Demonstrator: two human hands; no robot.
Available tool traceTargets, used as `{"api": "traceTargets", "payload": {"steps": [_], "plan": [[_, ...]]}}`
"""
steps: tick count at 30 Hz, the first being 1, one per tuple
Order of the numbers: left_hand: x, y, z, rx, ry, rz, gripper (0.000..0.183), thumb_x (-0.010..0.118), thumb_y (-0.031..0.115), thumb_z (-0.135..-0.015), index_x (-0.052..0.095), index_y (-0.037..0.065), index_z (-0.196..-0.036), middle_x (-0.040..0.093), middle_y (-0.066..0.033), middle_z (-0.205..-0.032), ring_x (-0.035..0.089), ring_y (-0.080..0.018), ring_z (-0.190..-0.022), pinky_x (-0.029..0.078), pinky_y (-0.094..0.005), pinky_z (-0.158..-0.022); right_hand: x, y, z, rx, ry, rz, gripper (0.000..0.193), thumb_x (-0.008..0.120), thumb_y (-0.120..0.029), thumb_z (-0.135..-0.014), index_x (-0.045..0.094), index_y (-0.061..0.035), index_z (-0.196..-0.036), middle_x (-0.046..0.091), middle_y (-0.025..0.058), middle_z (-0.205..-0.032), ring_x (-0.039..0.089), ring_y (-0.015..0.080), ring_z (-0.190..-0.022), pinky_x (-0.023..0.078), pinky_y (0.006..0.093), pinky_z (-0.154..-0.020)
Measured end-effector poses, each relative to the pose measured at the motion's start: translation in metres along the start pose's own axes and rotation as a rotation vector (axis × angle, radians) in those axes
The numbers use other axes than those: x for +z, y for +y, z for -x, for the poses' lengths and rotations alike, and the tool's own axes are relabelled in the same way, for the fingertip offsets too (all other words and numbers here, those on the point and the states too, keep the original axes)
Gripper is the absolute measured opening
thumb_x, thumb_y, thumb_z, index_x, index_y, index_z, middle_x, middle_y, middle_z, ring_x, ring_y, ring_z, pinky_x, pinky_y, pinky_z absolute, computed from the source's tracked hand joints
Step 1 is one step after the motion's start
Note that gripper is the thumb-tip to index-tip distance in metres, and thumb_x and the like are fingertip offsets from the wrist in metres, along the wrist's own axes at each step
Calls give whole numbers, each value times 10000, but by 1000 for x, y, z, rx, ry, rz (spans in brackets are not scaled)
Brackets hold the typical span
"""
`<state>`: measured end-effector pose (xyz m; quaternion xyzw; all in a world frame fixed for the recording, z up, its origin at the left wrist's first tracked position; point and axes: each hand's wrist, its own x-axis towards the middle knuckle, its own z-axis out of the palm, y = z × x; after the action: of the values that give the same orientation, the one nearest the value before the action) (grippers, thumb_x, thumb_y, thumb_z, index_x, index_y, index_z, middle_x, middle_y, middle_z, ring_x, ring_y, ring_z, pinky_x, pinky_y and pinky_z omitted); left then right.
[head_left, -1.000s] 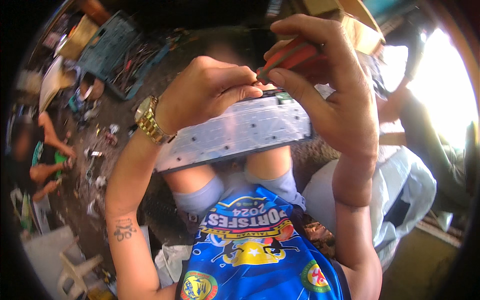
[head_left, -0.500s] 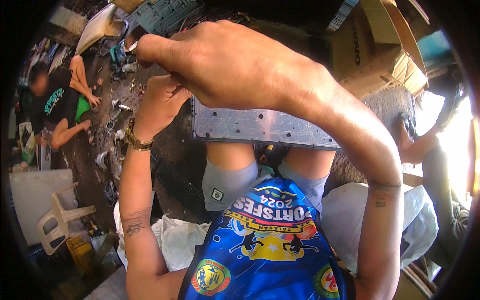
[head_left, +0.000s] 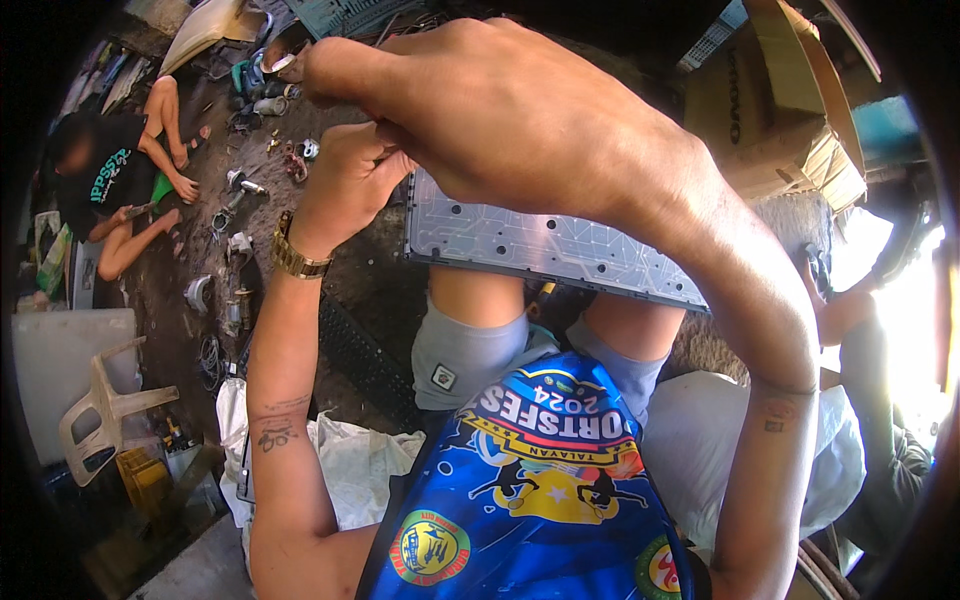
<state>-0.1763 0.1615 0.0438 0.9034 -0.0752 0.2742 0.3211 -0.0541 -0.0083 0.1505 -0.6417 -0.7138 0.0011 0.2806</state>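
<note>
An opened keyboard lies across my thighs, its grey inner face printed with pale circuit lines and dotted with dark holes. Over its far left corner, my left hand is closed with thumb and finger pressed together; a gold watch circles that wrist. Directly above and right of it, my right hand is curled shut, covering the keyboard's far part. The two hands meet or nearly so. Whatever their fingertips grip is hidden behind the right hand and too small to name.
A black keyboard lies by my left leg. Metal parts litter the dirt floor. At far left sits another person, near a beige plastic chair. A cardboard box stands at far right; a white sack lies by my right arm.
Both hands and the opened keyboard have shifted slightly right in the view. The hands keep nearly the same closed pose, close together. The other person's arm has moved a little.
</note>
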Motion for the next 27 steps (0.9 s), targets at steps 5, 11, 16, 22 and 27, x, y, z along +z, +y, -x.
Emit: {"api": "traceTargets", "payload": {"steps": [5, 11, 16, 22, 27], "plan": [[1, 0, 1, -34, -8, 9, 61, 706, 51, -905, 709, 6, -946, 715, -159, -830, 701, -311, -748, 518, -367, -658, -1, -1, 0, 24, -2, 22, 458, 741, -108, -812, 593, -86, -1245, 733, 190, -910, 726, 368, -911, 579, 469, -747], [4, -2, 1, -47, 5, 44, 57, 706, 51, -906, 711, 11, -947, 717, -155, -832, 700, -313, -746, 521, -370, -659, -1, 0, -1, 24, -11, -9, 469, 759, -139, -809, 594, -87, -1246, 735, 189, -863, 729, 370, -887, 581, 467, -741], [2, 1, 5, -28, 19, -31, 38, 702, 27, -889, 711, 13, -924, 716, -154, -823, 701, -325, -740, 516, -376, -645, 1, -1, 0, -15, -12, 23, 484, 769, -192, -819, 593, -87, -1257, 733, 194, -852, 732, 368, -874, 584, 467, -738], [15, 6, 13, 129, 200, -149, 25, 696, -7, -859, 684, 10, -846, 691, -170, -774, 690, -353, -717, 496, -391, -599, -4, -9, 1, -71, -105, 82, 490, 779, -230, -812, 629, -93, -1259, 737, 180, -861, 734, 372, -871, 593, 457, -723], [19, 6, 14, 101, 229, -108, 34, 682, -2, -870, 657, 2, -847, 666, -181, -735, 671, -374, -675, 482, -401, -568, -11, -10, -3, -38, -104, 145, 432, 735, -191, -847, 645, -105, -1260, 751, 140, -871, 747, 328, -892, 601, 433, -734]]}}
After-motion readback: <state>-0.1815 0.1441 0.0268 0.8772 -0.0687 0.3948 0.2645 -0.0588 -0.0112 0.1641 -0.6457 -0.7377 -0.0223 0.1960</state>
